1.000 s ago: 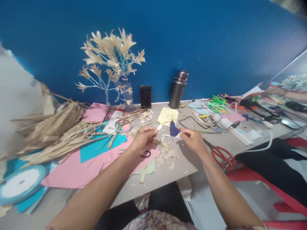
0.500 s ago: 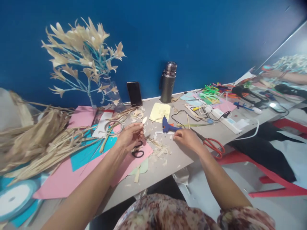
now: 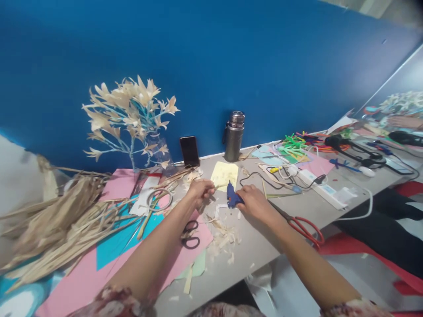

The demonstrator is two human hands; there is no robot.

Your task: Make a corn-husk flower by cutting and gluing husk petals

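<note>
Glue gun (image 3: 233,199), dark blue, plastic and pistol-shaped, is held at its handle by the right hand (image 3: 254,201), the fingers curled closed over it, its nozzle aimed toward the back edge of the grey desk (image 3: 246,240); whether it is lifted off the surface cannot be told. And over on the other side, a thin pale sliver of dried plant material (image 3: 217,186) is pinched by the left hand (image 3: 201,192), thumb and fingertips drawn together, right by the near corner of a square yellow sheet of paper (image 3: 225,172).

Toward the front edge, cream-coloured curled shavings (image 3: 224,237) are strewn, and black-handled scissors (image 3: 191,241) are laid on a large pink sheet of paper (image 3: 202,233), partly covered by the left forearm. Red-handled scissors (image 3: 308,231) are seen beyond the right wrist, near the front edge.

Along the back edge, a dark metal flask (image 3: 233,140) is stood upright, a black phone (image 3: 189,152) is propped against the blue wall (image 3: 264,66), and cream artificial flowers on pale blue stems (image 3: 128,110) are displayed. Toward the left end, brown dried husks (image 3: 62,215) are heaped.
</note>
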